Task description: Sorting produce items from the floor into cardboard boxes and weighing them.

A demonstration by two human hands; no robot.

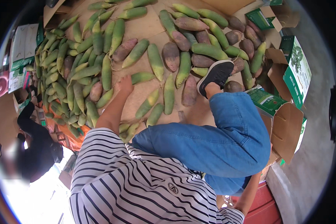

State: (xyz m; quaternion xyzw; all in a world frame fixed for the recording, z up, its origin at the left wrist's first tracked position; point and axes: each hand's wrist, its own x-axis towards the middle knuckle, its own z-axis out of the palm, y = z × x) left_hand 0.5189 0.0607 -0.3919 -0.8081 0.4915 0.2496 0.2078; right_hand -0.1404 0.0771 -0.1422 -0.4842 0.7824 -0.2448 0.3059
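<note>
My left hand (125,85) reaches forward onto the brown cardboard sheet (145,26) and rests at the left end of a long green-and-white radish (142,77). Its fingers are curled, and I cannot tell whether they grip the radish. Several more green radishes (78,71) lie in a heap to the left, with single ones (169,93) just ahead. My right forearm (250,190) runs up behind my bent leg in blue jeans (220,138); that hand is hidden. My dark shoe (214,74) rests among the roots.
Purple-brown roots (198,37) mixed with green ones fill the back right. Green-and-white cartons (296,67) and open brown cardboard boxes (287,127) line the right side. A red stool (265,209) is under me. Another person in dark clothes (37,149) crouches at the left by an orange sheet (67,132).
</note>
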